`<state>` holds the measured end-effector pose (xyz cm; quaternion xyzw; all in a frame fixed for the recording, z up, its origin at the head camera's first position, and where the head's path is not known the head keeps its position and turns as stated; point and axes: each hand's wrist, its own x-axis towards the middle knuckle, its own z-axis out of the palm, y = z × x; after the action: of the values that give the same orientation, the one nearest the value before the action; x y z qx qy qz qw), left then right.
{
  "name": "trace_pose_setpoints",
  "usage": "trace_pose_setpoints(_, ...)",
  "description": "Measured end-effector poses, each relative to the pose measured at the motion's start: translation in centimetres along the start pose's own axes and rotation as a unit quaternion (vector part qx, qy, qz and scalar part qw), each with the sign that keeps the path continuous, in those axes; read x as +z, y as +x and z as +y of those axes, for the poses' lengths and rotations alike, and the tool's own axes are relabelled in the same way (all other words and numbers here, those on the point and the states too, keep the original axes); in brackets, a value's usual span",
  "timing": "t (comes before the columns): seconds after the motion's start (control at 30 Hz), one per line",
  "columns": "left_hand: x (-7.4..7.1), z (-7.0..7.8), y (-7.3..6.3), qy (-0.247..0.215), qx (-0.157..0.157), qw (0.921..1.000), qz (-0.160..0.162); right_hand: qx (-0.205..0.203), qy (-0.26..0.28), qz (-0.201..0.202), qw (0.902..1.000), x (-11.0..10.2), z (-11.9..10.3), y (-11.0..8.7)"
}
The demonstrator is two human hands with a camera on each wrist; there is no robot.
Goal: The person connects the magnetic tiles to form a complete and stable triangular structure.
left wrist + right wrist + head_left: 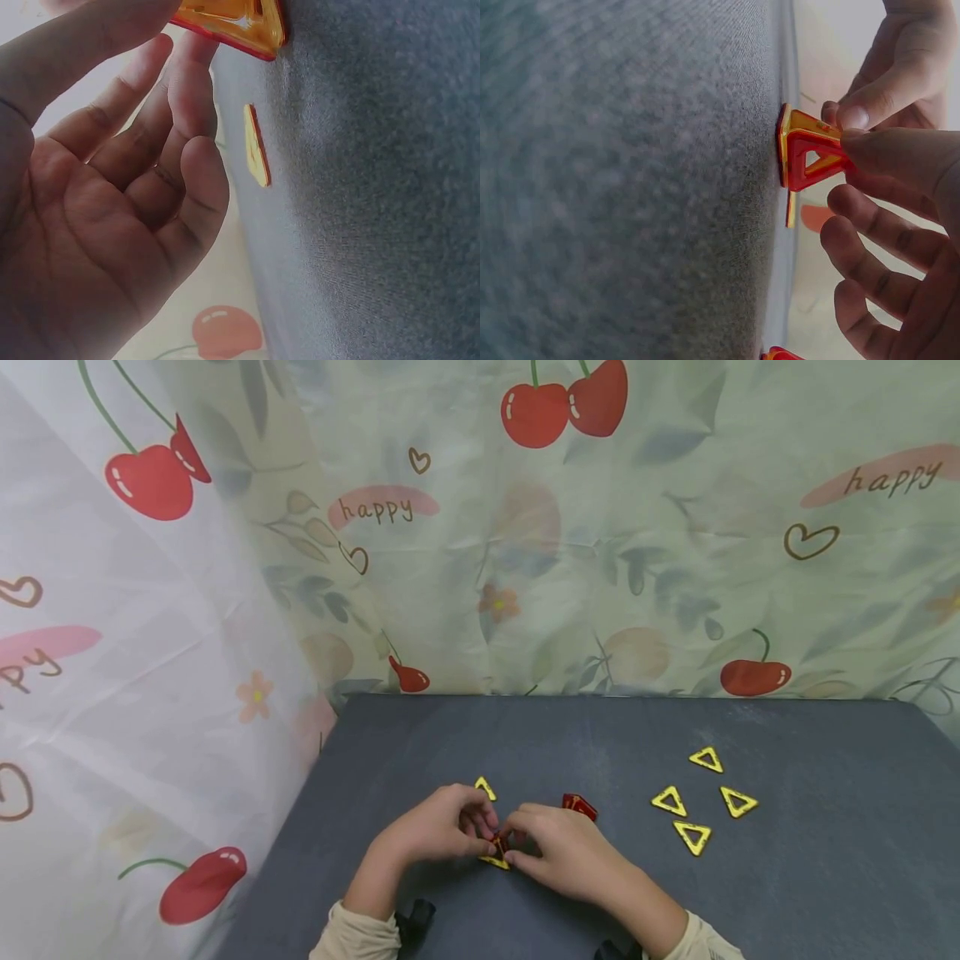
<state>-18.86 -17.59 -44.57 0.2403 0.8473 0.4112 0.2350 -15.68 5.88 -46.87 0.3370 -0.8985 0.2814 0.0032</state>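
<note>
Red and yellow triangular tiles (812, 161) stand leaning together on the dark table in the right wrist view. At their upper tip, both hands meet. My left hand (438, 825) pinches one side with thumb and finger, its other fingers loosely bent. From the other side my right hand (558, 850) pinches the red tile's tip between thumb and index finger. The head view shows only a small part of this shape (495, 862) between the fingertips. Beyond the left hand lies a flat yellow triangle tile (486, 788). A red tile shape (580, 807) stands behind the right hand.
Several flat yellow triangle tiles (692, 837) lie apart on the right part of the dark table (825, 860). A patterned cloth (600, 527) with cherries hangs behind the table and along its left side. Black gear (417, 920) sits by the left wrist.
</note>
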Motion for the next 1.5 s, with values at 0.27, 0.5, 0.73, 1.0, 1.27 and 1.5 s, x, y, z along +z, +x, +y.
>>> trace_pose_setpoints(0.27, -0.3, 0.0, -0.1, 0.013, 0.0, 0.9999, 0.001, 0.0, 0.002, -0.013, 0.9999, -0.1, 0.0, 0.1)
trace_pose_setpoints(0.5, -0.6, -0.7, -0.1, 0.044, 0.006, 0.998, 0.045, -0.001, 0.02, -0.042, 0.9989, -0.2, -0.1, 0.0)
trace_pose_setpoints(0.73, -0.2, -1.5, 0.3, 0.08, 0.013, 0.9941, 0.073, 0.003, 0.015, -0.045, 0.9989, -0.2, 0.0, 0.0)
trace_pose_setpoints(1.0, -0.2, -1.8, 0.4, 0.078, 0.005, 0.9937, 0.08, 0.005, 0.007, -0.037, 0.9993, -0.2, 0.2, 0.1)
trace_pose_setpoints(1.27, -0.6, -1.5, 0.4, 0.078, -0.013, 0.9936, 0.081, 0.015, 0.002, -0.034, 0.9993, -0.5, 0.0, 0.0)
trace_pose_setpoints(1.5, -0.4, -1.7, 0.4, 0.084, -0.011, 0.9927, 0.087, 0.015, -0.003, -0.035, 0.9992, -0.4, 0.0, 0.0)
